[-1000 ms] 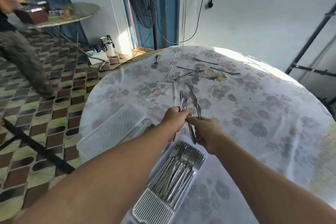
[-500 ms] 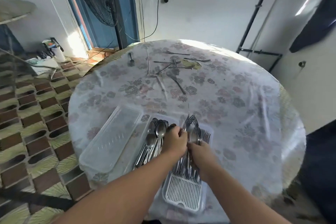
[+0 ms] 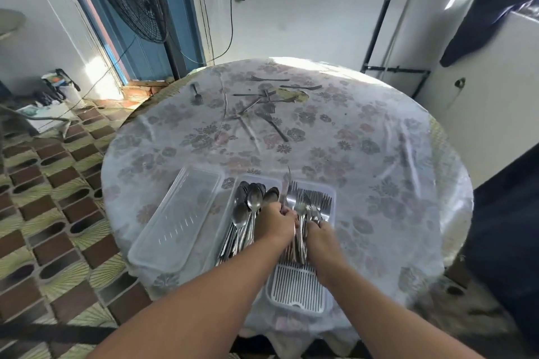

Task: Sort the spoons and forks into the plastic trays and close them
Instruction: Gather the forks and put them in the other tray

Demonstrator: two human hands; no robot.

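While the table [image 3: 379, 154] holds two filled trays at its near edge, sorting looks well over half done. Spoons [image 3: 248, 213] fill the left tray [image 3: 230, 183], forks [image 3: 315, 201] the right tray [image 3: 300, 294]. A lid [image 3: 175, 218] lies off beside them, so closing is not yet done. Loose forks [image 3: 262, 102] wait at the far side. Both hands, left [image 3: 274, 223] and right [image 3: 320, 239], grip fork handles over the right tray.

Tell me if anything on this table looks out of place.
Yes. Loose forks lie scattered and crossed at the table's far side, unsorted. One utensil held by the left hand sticks up askew between the spoon tray and fork tray.
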